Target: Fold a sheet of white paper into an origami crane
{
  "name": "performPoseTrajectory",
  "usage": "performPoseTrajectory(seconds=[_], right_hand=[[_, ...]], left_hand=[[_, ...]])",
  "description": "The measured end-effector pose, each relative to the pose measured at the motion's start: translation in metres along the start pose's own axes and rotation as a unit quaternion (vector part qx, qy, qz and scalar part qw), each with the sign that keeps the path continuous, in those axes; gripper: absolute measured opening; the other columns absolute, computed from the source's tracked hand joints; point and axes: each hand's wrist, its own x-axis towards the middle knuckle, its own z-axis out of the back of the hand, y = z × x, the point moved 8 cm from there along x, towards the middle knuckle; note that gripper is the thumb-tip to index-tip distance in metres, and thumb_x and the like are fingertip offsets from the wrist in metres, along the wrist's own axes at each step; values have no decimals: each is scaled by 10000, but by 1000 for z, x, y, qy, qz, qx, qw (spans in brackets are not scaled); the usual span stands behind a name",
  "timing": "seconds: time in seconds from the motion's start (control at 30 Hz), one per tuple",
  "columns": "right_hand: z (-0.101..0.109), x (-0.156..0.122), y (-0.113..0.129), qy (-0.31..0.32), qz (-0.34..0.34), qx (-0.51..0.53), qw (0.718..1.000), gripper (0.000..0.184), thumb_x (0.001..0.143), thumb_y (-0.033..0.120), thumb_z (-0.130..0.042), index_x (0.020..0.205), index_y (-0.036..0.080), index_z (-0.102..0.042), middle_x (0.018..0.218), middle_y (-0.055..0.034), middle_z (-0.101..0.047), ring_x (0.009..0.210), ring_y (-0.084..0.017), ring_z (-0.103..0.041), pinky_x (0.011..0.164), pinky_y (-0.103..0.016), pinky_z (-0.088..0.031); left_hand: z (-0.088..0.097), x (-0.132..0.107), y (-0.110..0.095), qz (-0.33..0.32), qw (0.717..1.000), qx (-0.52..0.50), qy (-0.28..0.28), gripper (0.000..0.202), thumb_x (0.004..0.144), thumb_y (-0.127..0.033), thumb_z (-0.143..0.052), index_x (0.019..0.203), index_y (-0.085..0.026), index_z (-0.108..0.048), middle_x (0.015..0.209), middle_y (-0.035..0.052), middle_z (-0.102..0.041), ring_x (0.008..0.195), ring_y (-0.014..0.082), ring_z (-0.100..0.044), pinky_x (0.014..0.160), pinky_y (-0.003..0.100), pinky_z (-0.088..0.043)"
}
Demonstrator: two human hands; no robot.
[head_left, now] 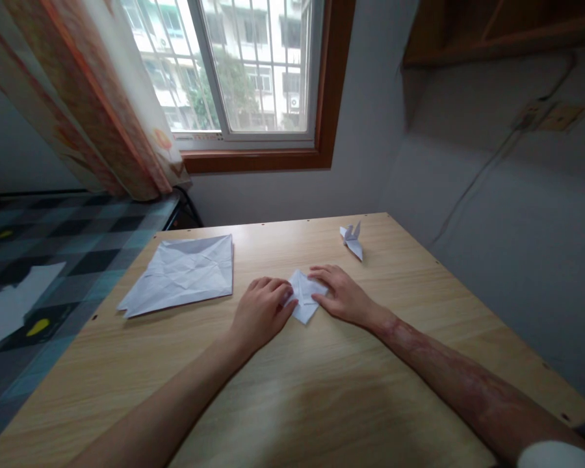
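A small folded white paper piece (303, 297) lies on the wooden table (322, 383), roughly at its middle. My left hand (262, 311) rests at its left edge with fingers curled and pressed on the paper. My right hand (338, 294) lies on its right side, fingers together and pressing down on the fold. Part of the paper is hidden under both hands.
A stack of creased white sheets (182, 273) lies to the left on the table. A finished small folded paper figure (352, 239) stands near the far edge. A bed with a checked cover (53, 260) is at left; a window (244, 65) and a grey wall are behind.
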Motion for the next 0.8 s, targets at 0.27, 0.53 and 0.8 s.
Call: performPoseTrajectory(seconds=[0.27,0.53,0.8], right_hand=[[2,2,11,11,12,-15,1000,237,979,160,-732,1204,229,-764,1190,-95,-754,1142,-272,-685,1054,-449,-550],[5,2,-7,-35,-51,-45,997,188,922,83,-722,1070,197,-739,927,-42,-682,905,-234,-636,869,-380,-517],[4,3,5,-14,-8,-39,999,134,955,177,-775,1079,227,-762,1045,-65,-720,1029,-254,-663,940,-397,-529]], left_hand=[[0,-1,-11,-46,998,-40,17,262,1098,-247,-530,1161,-252,-785,1218,97,-785,1088,270,-719,1003,461,-579],[3,0,-24,-50,997,-7,54,702,990,-627,-696,1584,-272,-579,1290,141,-735,1089,343,-692,997,526,-570],[0,-1,-33,-83,994,25,62,387,1066,-419,-598,1409,-267,-693,1205,127,-741,1057,315,-697,931,476,-597]])
